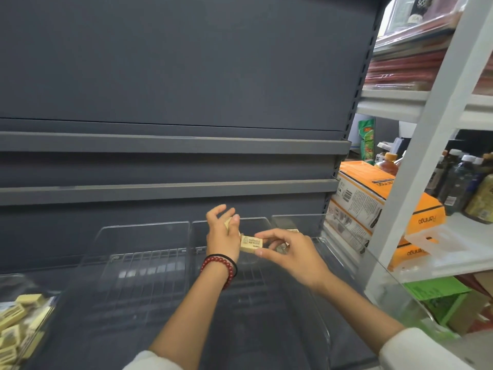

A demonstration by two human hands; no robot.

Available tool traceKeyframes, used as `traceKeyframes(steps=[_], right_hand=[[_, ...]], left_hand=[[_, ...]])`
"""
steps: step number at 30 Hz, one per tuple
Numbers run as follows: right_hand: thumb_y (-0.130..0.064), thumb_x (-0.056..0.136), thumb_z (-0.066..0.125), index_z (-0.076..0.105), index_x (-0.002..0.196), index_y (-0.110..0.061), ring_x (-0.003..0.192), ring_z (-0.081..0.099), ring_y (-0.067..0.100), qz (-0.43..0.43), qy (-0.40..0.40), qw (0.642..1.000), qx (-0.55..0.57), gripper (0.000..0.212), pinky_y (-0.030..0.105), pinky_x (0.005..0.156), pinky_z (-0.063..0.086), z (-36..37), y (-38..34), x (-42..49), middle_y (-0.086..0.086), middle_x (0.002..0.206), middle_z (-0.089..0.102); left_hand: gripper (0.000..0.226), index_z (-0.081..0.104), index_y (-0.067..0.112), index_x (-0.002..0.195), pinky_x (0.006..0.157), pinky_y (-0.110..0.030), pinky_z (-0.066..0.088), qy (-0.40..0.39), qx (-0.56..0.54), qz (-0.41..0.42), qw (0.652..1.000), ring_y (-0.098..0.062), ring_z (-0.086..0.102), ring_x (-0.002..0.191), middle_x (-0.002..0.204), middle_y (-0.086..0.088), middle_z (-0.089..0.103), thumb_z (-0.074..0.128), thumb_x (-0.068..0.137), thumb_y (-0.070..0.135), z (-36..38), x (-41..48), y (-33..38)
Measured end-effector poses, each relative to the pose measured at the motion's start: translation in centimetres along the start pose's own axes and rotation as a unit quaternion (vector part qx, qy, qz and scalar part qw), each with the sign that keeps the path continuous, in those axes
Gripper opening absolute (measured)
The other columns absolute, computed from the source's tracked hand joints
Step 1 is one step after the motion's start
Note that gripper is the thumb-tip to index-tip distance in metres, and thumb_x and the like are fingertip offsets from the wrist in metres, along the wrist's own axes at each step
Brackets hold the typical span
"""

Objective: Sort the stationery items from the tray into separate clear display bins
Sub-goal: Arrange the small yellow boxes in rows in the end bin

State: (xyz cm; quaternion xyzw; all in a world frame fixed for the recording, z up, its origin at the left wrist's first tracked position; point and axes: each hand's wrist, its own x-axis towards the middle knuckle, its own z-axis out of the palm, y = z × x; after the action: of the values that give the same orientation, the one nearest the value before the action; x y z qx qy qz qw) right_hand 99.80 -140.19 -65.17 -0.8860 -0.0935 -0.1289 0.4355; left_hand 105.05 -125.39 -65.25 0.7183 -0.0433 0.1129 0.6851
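Both hands hover at the centre over the middle bin (256, 222). The right hand (290, 252) pinches a cream eraser (251, 243) between thumb and fingertips, and the left hand (222, 236), just beside it at 9 o'clock, curls round a second eraser (228, 222). The hands are so close together that a nudge could knock the pinched eraser loose, and it might drop into the wrong bin. The clear walls are hard to see, so a knuckle may catch a rim and shift a bin. More erasers (16, 324) lie in the tray (32, 283) at 8 o'clock. The left bin (144, 236) looks bare, and the right bin (317, 244) seems to hold something cream, too blurred to name. The bins sit on a dark grey shelf unit, with a back panel (186, 62) at 12 o'clock. At 3 o'clock a white rack (426, 145) carries orange boxes (373, 188) and bottles (458, 182).
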Motion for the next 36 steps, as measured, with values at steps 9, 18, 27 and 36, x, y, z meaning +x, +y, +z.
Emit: traceKeyframes(steps=[9, 18, 27, 36], right_hand=[[-0.018, 0.089, 0.067, 0.062, 0.108, -0.042, 0.088, 0.059, -0.001, 0.048, 0.136, 0.988, -0.060, 0.031, 0.019, 0.077, 0.049, -2.9, 5.6, -0.1, -0.009, 0.106, 0.066], [-0.029, 0.091, 0.064, 0.062, 0.118, -0.033, 0.106, 0.059, 0.018, 0.225, 0.114, 0.936, -0.247, 0.028, 0.034, 0.080, 0.051, -4.5, 10.1, -0.7, -0.005, 0.124, 0.062], [-0.028, 0.095, 0.058, 0.058, 0.125, -0.031, 0.111, 0.059, 0.021, 0.250, 0.120, 0.924, -0.264, 0.030, 0.033, 0.078, 0.052, -2.7, 10.2, 1.3, -0.003, 0.122, 0.063], [-0.027, 0.096, 0.057, 0.063, 0.109, -0.032, 0.100, 0.064, 0.018, 0.233, 0.159, 0.921, -0.269, 0.016, 0.028, 0.071, 0.051, -1.8, 9.9, 2.1, -0.004, 0.110, 0.069]], left_hand=[[0.015, 0.040, 0.017, 0.096, 0.076, -0.034, 0.048, -0.127, 0.303, 0.031, 0.944, -0.024, 0.062, 0.080, 0.096, -0.004, 0.064, 0.040, 0.099, 0.031, 0.2, -0.6, -1.5], [0.019, 0.048, 0.023, 0.115, 0.074, -0.018, 0.036, -0.214, 0.348, 0.037, 0.912, -0.009, 0.047, 0.076, 0.107, 0.001, 0.036, 0.042, 0.097, 0.020, 0.7, -1.5, -1.8], [0.029, 0.051, 0.023, 0.117, 0.083, -0.020, 0.042, -0.180, 0.320, 0.048, 0.929, -0.010, 0.054, 0.097, 0.100, 0.011, 0.053, 0.061, 0.090, 0.023, 0.2, -1.0, -1.7], [0.014, 0.060, 0.032, 0.095, 0.080, -0.017, 0.039, -0.147, 0.282, 0.044, 0.947, -0.011, 0.051, 0.094, 0.110, 0.004, 0.046, 0.066, 0.086, 0.023, 0.0, -0.9, -1.6]])
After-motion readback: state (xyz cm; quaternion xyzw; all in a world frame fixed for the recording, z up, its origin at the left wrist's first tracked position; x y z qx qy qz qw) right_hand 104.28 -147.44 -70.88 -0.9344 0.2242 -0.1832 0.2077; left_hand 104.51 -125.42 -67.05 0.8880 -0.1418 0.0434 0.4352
